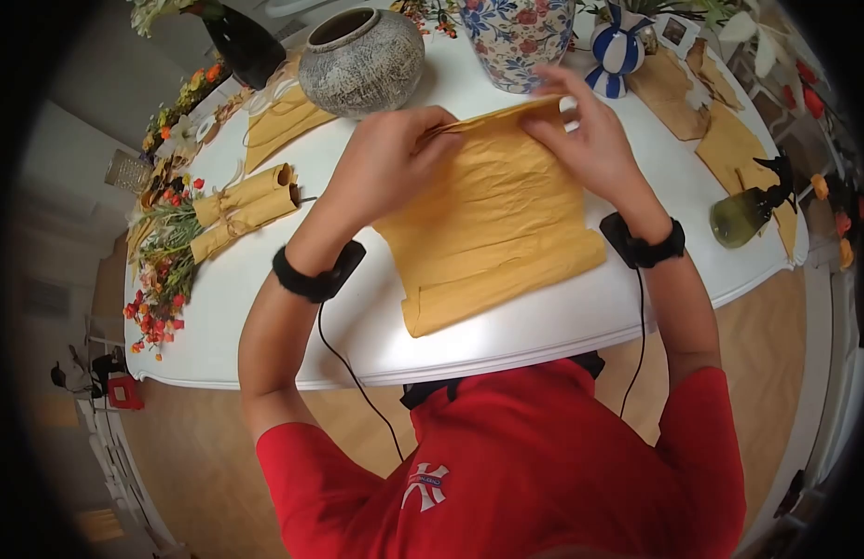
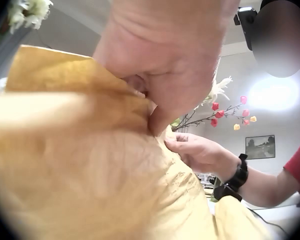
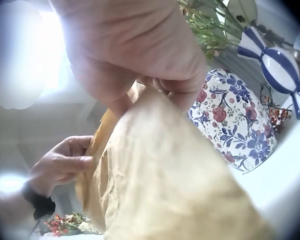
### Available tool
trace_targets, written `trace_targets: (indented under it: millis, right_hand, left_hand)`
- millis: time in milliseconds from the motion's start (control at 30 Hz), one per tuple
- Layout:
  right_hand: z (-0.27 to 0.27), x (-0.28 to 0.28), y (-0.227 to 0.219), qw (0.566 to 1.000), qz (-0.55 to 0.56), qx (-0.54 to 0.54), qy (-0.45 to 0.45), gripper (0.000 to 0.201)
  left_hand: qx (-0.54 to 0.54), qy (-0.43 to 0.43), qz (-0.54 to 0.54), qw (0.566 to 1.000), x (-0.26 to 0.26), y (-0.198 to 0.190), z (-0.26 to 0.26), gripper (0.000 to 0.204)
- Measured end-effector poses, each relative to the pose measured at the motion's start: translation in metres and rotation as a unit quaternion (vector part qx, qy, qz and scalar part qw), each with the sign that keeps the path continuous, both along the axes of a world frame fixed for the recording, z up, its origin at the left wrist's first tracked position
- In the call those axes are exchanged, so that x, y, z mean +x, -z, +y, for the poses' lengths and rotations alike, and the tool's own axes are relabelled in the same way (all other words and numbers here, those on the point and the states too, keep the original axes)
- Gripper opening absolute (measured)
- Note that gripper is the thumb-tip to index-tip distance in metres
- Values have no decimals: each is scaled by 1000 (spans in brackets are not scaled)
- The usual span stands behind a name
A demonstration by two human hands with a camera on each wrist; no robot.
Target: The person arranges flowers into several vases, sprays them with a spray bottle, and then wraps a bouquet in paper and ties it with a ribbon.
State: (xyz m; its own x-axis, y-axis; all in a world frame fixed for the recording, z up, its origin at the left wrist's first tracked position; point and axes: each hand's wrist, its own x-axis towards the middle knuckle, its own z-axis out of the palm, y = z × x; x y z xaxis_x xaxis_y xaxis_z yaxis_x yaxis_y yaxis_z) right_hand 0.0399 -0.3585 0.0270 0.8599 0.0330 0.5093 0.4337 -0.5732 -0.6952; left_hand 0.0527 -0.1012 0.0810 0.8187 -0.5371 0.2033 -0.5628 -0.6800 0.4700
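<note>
A creased sheet of yellow-brown kraft paper (image 1: 497,205) is held up by its far edge over the white table. My left hand (image 1: 392,160) pinches the edge's left part between thumb and fingers. At the right part of the same edge, my right hand (image 1: 586,135) grips the paper with its thumb on the near side. The far edge looks folded over in layers, and the near end curls up in a roll. In the left wrist view the paper (image 2: 115,185) fills the lower left. The right wrist view shows the right thumb and fingers around the paper (image 3: 155,165).
Beyond the paper stand a grey textured pot (image 1: 362,70), a floral vase (image 1: 516,42) and a blue-and-white candy-shaped ornament (image 1: 617,51). Two paper-wrapped flower bundles (image 1: 246,210) lie at left. A green spray bottle (image 1: 741,216) is at right, near more brown paper (image 1: 730,149).
</note>
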Motion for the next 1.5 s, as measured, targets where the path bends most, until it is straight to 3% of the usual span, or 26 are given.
trace_targets:
  millis: [67, 133, 200, 300, 600, 800, 900, 1000, 1033, 1133, 1167, 1300, 1500]
  right_hand:
    - [10, -17, 5, 975, -200, -75, 56, 55]
    - [8, -43, 9, 939, -294, -173, 31, 53]
    - [12, -63, 26, 937, -191, -236, -171, 40]
    - [17, -79, 54, 939, 12, -228, -258, 29]
    - [14, -126, 42, 906, 144, -259, -301, 30]
    - [17, -140, 54, 903, 113, -245, -334, 28]
    - [18, -138, 60, 910, 92, -236, -329, 26]
    - [20, -138, 63, 912, 75, -237, -325, 22]
    - [20, -138, 64, 912, 70, -241, -325, 20]
    - [22, -137, 66, 904, 38, -267, -333, 18]
    - [24, -138, 66, 902, 39, -257, -343, 18]
    - [32, -147, 68, 900, 44, -236, -365, 20]
    - [30, -143, 60, 893, 95, -217, -381, 30]
  left_hand:
    - [-53, 30, -15, 998, 16, 13, 3, 26]
    - [-59, 42, 38, 997, 26, 21, 3, 26]
    - [-10, 63, 47, 997, 40, 28, 2, 28]
    - [-14, 75, 30, 997, 59, 51, -5, 28]
    - [71, 28, -140, 987, 103, 104, -25, 22]
    - [79, -12, -175, 981, 117, 132, -26, 18]
    - [90, 58, -360, 927, 94, 119, -30, 18]
    - [106, 119, -229, 960, 71, 112, -34, 26]
    - [113, 117, -124, 979, 64, 110, -35, 44]
    - [125, 112, -133, 977, 53, 127, -37, 69]
    - [165, 102, -42, 980, 58, 130, -38, 102]
    - [232, 80, 26, 969, 69, 133, -41, 123]
    - [241, 86, 25, 966, 70, 131, -44, 122]
